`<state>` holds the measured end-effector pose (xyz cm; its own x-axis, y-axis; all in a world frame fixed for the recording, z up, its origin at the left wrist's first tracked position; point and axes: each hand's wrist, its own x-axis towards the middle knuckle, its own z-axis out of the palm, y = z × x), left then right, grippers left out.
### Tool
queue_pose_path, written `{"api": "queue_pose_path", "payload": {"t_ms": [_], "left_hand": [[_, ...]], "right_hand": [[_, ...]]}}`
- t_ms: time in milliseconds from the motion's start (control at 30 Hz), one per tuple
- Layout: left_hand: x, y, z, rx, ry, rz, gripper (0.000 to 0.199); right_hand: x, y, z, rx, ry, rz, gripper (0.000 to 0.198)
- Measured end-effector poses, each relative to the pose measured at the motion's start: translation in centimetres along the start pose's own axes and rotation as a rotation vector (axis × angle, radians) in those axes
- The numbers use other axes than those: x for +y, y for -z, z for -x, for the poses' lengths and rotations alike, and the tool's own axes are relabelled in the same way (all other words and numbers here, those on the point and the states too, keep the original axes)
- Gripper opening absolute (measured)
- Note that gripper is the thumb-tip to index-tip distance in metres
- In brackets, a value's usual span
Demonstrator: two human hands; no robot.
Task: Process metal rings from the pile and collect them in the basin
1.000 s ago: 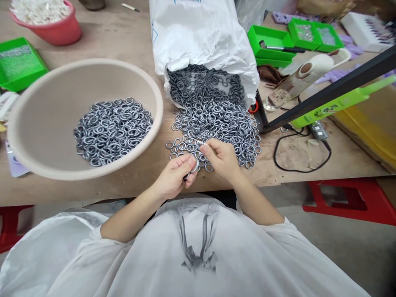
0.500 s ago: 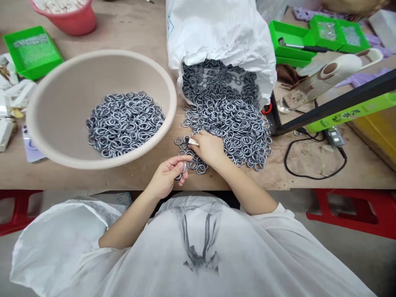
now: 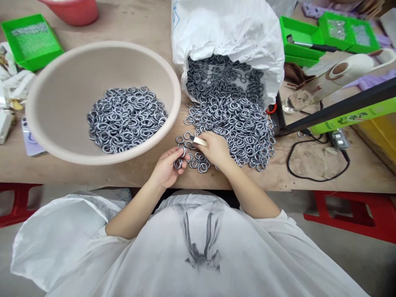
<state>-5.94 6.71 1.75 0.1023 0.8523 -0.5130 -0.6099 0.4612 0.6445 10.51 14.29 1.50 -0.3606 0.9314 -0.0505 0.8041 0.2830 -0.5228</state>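
My left hand (image 3: 169, 167) is closed on a few grey metal rings (image 3: 178, 163), its thumb pressed over them. Close by, my right hand (image 3: 215, 149) grips a small tool with a pale flat handle (image 3: 200, 141) and a dark tip; its exact kind I cannot make out. Both hands are at the near left edge of a heap of grey rings (image 3: 238, 123) on the table. The heap spills from the mouth of a white sack (image 3: 229, 29) lying on its side. Left of my hands, a large beige basin (image 3: 58, 103) holds a pile of the same rings.
Green trays (image 3: 34, 62) with small parts stand at the far left, and more green trays (image 3: 300, 33) at the far right. A red tub (image 3: 77, 14) is at the back. On the right are a clear bottle (image 3: 309, 93), a black-and-green bar (image 3: 343, 117) and a cable (image 3: 289, 159).
My left hand now has a ring pinched between thumb and finger, its forefinger drawn in from pointing at the heap. The right hand and its tool have shifted slightly. The camera view has moved a little.
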Motion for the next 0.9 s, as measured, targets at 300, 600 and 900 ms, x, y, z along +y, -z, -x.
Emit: {"api": "queue_pose_path", "payload": {"t_ms": [300,600,900], "left_hand": [[-1.1,-1.3,0.1,-0.088,-0.033,-0.199,0.044],[-2.0,-2.8,0.5,-0.062,-0.058,-0.186,0.049],[-1.4,-3.1,1.2,-0.057,-0.015,-0.099,0.047]], "right_hand": [[-0.6,1.7,2.3,-0.246,-0.082,-1.053,0.031],[-1.4,0.1,3.5,-0.127,-0.051,-1.096,0.046],[-0.8,1.0,5.1,0.12,0.314,-0.403,0.042]]}}
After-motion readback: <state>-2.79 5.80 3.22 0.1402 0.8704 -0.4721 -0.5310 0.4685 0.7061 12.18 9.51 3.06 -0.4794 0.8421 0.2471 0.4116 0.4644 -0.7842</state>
